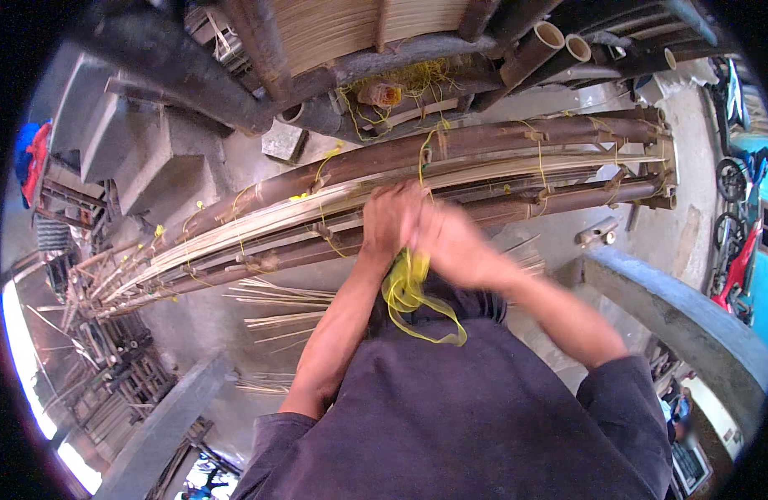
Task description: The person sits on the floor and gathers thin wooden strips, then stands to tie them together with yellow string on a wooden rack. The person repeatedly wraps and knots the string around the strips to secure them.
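Observation:
My left hand (pixel 390 218) and my right hand (pixel 452 242) are close together in front of my chest, both closed around a bunch of yellow plastic string (pixel 409 292) that hangs in loops below them. The right hand is blurred. Just beyond the hands lies a long bundle of dark bamboo poles and pale split strips (pixel 334 200), tied with yellow string at several spots and running from lower left to upper right.
Loose thin bamboo slivers (pixel 276 304) lie on the concrete floor below the bundle. Concrete steps (pixel 150 158) rise at upper left. Thick bamboo posts (pixel 534 46) and a slatted panel are above. A grey rail (pixel 692 325) curves at right, with motorbikes (pixel 738 250) beyond.

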`<action>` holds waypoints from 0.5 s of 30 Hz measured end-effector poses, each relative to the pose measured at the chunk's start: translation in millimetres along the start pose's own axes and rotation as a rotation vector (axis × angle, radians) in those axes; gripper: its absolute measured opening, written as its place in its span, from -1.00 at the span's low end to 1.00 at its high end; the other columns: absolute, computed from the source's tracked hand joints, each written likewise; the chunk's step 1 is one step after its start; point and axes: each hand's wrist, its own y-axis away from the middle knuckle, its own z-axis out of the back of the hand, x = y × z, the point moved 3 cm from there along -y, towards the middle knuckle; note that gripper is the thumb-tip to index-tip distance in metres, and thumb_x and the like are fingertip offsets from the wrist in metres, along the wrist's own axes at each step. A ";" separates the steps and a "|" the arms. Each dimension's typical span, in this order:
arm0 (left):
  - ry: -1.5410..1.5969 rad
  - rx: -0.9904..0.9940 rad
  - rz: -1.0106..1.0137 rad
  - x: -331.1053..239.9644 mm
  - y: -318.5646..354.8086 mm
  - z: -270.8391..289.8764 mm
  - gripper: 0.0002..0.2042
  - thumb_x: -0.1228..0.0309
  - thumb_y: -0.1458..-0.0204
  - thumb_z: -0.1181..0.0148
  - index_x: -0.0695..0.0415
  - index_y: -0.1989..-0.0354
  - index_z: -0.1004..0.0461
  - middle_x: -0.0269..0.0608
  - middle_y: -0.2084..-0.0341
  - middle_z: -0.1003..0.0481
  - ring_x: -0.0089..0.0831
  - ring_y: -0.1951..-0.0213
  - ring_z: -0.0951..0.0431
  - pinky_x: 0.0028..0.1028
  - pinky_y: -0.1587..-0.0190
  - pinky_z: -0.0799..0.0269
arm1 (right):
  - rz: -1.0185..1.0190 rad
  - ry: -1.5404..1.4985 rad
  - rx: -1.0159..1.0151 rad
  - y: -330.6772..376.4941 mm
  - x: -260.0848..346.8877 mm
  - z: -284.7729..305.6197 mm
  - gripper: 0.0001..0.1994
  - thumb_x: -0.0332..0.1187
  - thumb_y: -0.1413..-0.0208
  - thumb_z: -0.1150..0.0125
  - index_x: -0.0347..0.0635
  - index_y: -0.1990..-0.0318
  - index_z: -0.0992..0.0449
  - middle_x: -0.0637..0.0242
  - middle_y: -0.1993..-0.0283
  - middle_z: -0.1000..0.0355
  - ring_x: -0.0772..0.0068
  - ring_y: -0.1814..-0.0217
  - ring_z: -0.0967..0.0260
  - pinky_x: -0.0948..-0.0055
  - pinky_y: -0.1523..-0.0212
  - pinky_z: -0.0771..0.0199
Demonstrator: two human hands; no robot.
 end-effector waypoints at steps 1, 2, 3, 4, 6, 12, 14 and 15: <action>-0.054 0.073 0.091 -5.4 -3.4 -0.3 -0.87 0.36 -0.05 -0.09 0.11 0.30 -0.50 -0.15 0.49 -0.53 -0.19 0.39 -0.55 -0.27 0.33 -0.41 | -0.154 -0.309 0.153 44.5 -5.1 -28.7 -0.80 -0.33 -0.09 -0.02 -0.18 0.16 -0.35 -0.01 0.31 -0.43 -0.06 0.17 -0.42 0.08 0.10 -0.38; -0.118 0.144 0.184 -10.1 -6.8 1.0 -0.85 0.34 -0.06 -0.09 0.11 0.29 -0.50 -0.16 0.47 -0.54 -0.20 0.37 -0.56 -0.28 0.32 -0.42 | -0.335 -0.242 0.390 63.0 -23.6 -52.2 -0.79 -0.36 -0.09 -0.01 -0.15 0.11 -0.35 -0.03 0.39 -0.45 -0.15 0.30 -0.44 -0.02 0.24 -0.41; -0.051 0.324 0.404 -11.7 -15.5 3.3 -0.80 0.28 -0.11 -0.07 0.15 0.30 -0.50 -0.24 0.45 -0.56 -0.31 0.36 -0.58 -0.33 0.32 -0.42 | -0.270 -0.038 0.407 57.2 -30.1 -60.7 -0.81 -0.35 -0.08 0.00 -0.14 0.14 -0.35 0.01 0.48 -0.46 -0.16 0.40 -0.45 -0.04 0.34 -0.43; 0.346 0.268 0.435 -17.9 -27.8 5.9 -0.79 0.26 -0.14 -0.04 0.15 0.33 -0.50 -0.27 0.45 -0.56 -0.38 0.37 -0.56 -0.37 0.33 -0.40 | -0.301 -0.055 0.414 57.5 -28.4 -68.4 -0.80 -0.34 -0.07 -0.01 -0.13 0.14 -0.34 0.02 0.49 -0.46 -0.14 0.39 -0.45 -0.03 0.34 -0.44; 0.737 0.225 0.451 -24.7 -75.9 18.3 -0.72 0.21 -0.19 0.00 0.16 0.41 -0.46 -0.35 0.52 -0.50 -0.52 0.41 -0.49 -0.44 0.38 -0.34 | -0.358 -0.079 0.429 49.9 -21.5 -75.7 -0.77 -0.31 -0.05 -0.02 -0.12 0.13 -0.33 0.05 0.50 -0.47 -0.10 0.38 -0.46 0.00 0.34 -0.44; 0.893 0.342 0.821 88.9 -130.5 -57.9 -0.71 0.17 -0.08 0.01 0.12 0.56 -0.34 -0.42 0.67 -0.27 -0.60 0.62 -0.27 -0.55 0.59 -0.15 | -0.011 0.038 -0.084 74.8 -32.3 -65.3 -0.88 -0.36 0.09 -0.11 -0.17 0.39 -0.46 0.13 0.54 -0.44 0.07 0.51 -0.42 0.16 0.47 -0.43; 0.724 0.345 0.761 101.2 -128.6 -57.1 -0.70 0.18 -0.09 0.01 0.17 0.48 -0.42 -0.40 0.65 -0.34 -0.60 0.59 -0.36 -0.58 0.56 -0.25 | -0.089 0.279 -0.351 73.0 -14.3 -17.4 -0.87 -0.36 0.13 -0.18 -0.19 0.41 -0.47 0.15 0.56 -0.43 0.17 0.45 -0.47 0.22 0.42 -0.44; 0.501 0.491 0.708 92.9 -138.3 -48.7 -0.67 0.16 -0.14 0.04 0.19 0.30 -0.49 -0.33 0.50 -0.49 -0.56 0.46 -0.49 -0.55 0.43 -0.42 | -0.481 0.155 -0.526 80.9 -32.9 -1.9 -0.86 -0.35 0.07 -0.14 -0.21 0.37 -0.47 0.18 0.57 -0.41 0.26 0.48 -0.43 0.28 0.47 -0.40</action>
